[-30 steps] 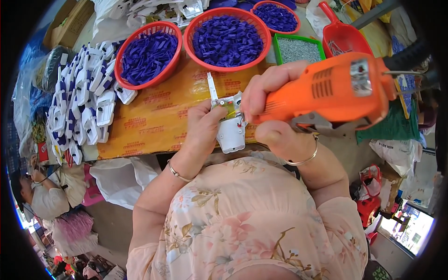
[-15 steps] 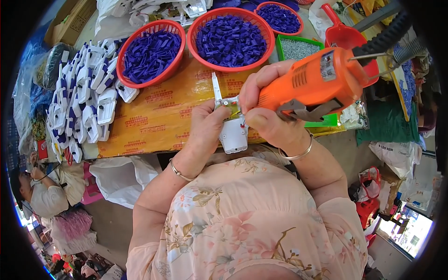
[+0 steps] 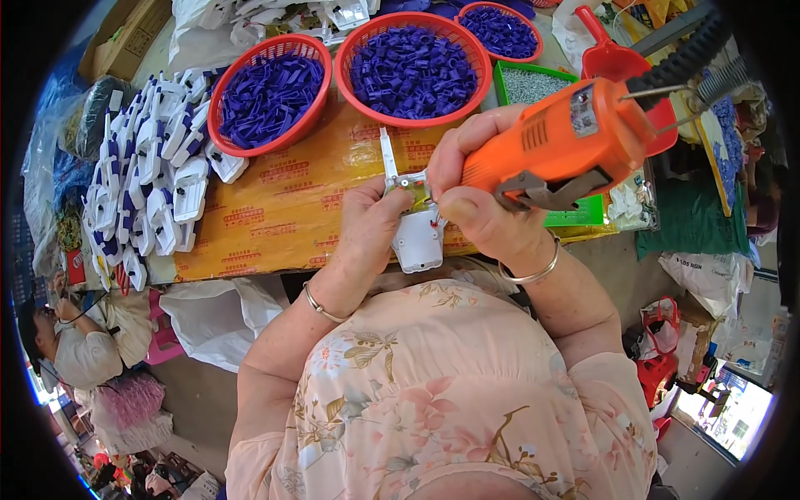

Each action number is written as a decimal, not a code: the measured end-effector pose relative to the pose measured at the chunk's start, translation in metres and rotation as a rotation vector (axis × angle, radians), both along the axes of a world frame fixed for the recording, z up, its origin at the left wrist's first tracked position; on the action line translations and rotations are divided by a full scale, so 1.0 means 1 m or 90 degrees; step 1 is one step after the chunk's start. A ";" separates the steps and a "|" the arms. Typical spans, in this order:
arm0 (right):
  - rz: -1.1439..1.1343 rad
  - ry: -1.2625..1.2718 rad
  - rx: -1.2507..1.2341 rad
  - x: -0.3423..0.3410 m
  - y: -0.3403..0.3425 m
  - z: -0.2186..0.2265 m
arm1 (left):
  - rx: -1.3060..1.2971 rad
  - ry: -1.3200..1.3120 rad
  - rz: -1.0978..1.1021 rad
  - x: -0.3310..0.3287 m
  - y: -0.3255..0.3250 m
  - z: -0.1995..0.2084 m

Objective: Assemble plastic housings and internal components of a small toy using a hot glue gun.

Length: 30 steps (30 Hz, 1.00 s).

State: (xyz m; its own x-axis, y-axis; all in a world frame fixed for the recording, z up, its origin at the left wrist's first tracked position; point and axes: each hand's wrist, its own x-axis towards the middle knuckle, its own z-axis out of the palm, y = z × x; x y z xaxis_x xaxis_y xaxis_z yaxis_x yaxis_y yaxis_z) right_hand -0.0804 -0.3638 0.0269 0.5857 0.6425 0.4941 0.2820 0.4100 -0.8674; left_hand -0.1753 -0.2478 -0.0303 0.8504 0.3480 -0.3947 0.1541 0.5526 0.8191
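Note:
Between my two hands, at the table's near edge, lies a white plastic housing (image 3: 418, 242) with a narrow arm pointing away from me. My left hand (image 3: 371, 218) is closed on its left side, thumb and fingers pinching it near the middle. My right hand (image 3: 483, 187) wraps round the front of an orange electric screwdriver (image 3: 554, 142), whose tip end is down by the housing. The fingers hide the bit, so I cannot see exactly where it touches. Small red and metal parts show inside the housing.
Red baskets of purple plastic parts (image 3: 271, 100) (image 3: 412, 75) (image 3: 500, 33) stand at the back. A green tray of screws (image 3: 533, 86) and a red scoop (image 3: 612, 60) lie right of them. Finished-looking white and purple pieces (image 3: 150, 167) pile up at left. Another person (image 3: 79, 346) sits far left.
The back end of the orange screwdriver has shifted very slightly. Both hands keep the same hold on the housing and the tool.

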 end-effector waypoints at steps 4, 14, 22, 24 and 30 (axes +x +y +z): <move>0.004 -0.063 -0.017 0.004 0.002 -0.003 | 0.033 0.002 0.007 -0.001 0.000 0.005; 0.078 0.000 -0.009 0.000 0.003 -0.007 | 0.052 -0.001 0.004 0.000 0.001 -0.007; 0.069 0.076 0.022 0.005 -0.008 0.003 | 0.037 0.004 -0.062 -0.001 0.001 0.001; 0.000 0.123 -0.020 0.002 -0.016 0.024 | 0.017 -0.009 -0.074 -0.003 0.003 -0.003; -0.523 -0.468 0.150 0.032 -0.030 0.018 | -0.032 -0.070 -0.052 -0.006 0.002 0.002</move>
State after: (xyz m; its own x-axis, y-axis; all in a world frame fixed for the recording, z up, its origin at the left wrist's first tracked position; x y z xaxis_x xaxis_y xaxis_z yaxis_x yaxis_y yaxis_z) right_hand -0.0481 -0.3935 0.0447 0.3051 0.0418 0.9514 0.9523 -0.0031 -0.3053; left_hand -0.1814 -0.2461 -0.0281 0.9138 0.2585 -0.3133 0.1113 0.5824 0.8052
